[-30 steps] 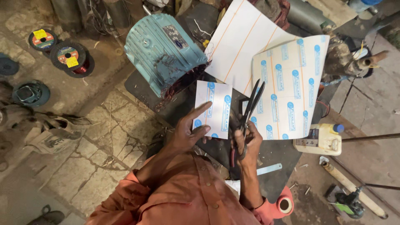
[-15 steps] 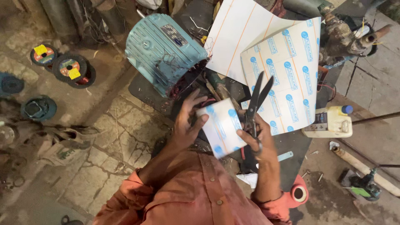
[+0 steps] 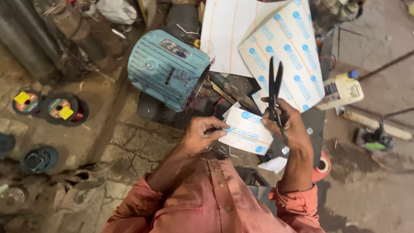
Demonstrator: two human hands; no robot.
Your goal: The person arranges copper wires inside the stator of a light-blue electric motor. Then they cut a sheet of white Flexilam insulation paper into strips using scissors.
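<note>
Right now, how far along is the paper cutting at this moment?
Done: a small white piece with blue print lies free of the large sheet, pinched in the left hand. In hand: the right hand grips the scissors, blades slightly apart, pointing up, not on the piece. Left: most of the large sheet looks uncut.

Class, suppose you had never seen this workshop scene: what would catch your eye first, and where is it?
Probably the black scissors, blades up and slightly apart, in the right hand at centre, beside the small white card pinched by the left hand. Next, the big teal motor on the floor at upper left, and the large curled white sheet with blue marks behind the scissors.
</note>
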